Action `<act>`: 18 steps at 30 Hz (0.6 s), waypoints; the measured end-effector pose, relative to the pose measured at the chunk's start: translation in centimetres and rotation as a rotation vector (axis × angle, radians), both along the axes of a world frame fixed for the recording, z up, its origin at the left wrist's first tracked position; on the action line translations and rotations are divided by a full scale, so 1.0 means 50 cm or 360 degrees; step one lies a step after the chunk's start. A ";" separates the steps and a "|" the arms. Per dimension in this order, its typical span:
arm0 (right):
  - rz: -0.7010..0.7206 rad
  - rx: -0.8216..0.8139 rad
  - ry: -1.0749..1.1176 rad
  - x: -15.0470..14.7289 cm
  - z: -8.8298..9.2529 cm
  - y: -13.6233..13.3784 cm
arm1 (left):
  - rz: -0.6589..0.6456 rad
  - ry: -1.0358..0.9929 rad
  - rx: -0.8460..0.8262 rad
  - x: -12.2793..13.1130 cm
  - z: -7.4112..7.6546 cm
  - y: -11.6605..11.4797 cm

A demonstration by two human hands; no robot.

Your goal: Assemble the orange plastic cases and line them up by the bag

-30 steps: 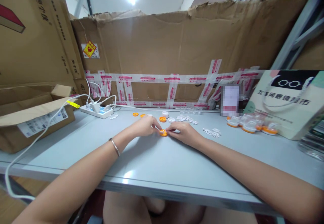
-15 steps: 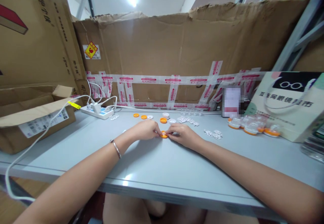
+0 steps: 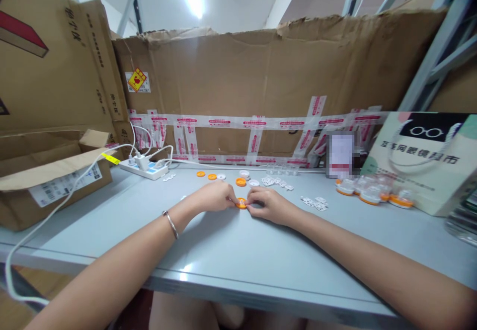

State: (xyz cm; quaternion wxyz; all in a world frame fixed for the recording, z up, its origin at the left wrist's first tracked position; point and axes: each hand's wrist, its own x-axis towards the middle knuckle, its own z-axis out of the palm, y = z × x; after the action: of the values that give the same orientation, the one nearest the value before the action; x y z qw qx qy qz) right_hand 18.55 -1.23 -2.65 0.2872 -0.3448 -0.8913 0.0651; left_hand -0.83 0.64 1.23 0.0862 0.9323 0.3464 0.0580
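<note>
Between my two hands, an orange plastic ring point(image 3: 241, 203) lies on the grey table, with something small and pale inside it. From the left, my left hand point(image 3: 218, 196) pinches its rim, fingers closed. My right hand point(image 3: 270, 203) grips the opposite edge between thumb and fingers. Just behind stand another orange ring point(image 3: 240, 182) and a white ring point(image 3: 254, 183). Further left are two orange discs point(image 3: 212, 177) and a white one point(image 3: 221, 177). Small white flat parts point(image 3: 274, 181) lie behind my right hand, and more white pieces point(image 3: 315, 203) lie to its right.
Several clear-domed orange-and-white assemblies point(image 3: 370, 195) sit at the right by a paper bag point(image 3: 413, 161). A power strip point(image 3: 147, 170) with white cables and an open cardboard box point(image 3: 67, 171) are at the left. A large cardboard sheet point(image 3: 223, 81) walls off the back.
The view has tilted slightly, so everything sits a little lower in the picture. Both hands stay at the orange ring, with only slight finger movement.
</note>
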 end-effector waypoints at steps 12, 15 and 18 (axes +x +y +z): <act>-0.0178 -0.0327 0.0272 -0.011 -0.009 0.000 | 0.0004 -0.0158 -0.0135 -0.002 -0.003 0.011; -0.0216 -0.0418 0.0325 -0.012 -0.005 -0.004 | 0.0056 -0.0201 -0.0182 -0.004 -0.003 0.013; -0.0210 -0.0466 0.0348 -0.014 -0.002 -0.008 | 0.0084 -0.0229 -0.0219 -0.005 -0.006 0.015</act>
State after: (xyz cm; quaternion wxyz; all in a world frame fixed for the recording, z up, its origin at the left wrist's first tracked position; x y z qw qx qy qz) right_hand 17.86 -1.62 -2.72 0.3327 -0.4314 -0.8113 0.2122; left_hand -1.08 1.41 0.94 0.1730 0.9082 0.3669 0.1032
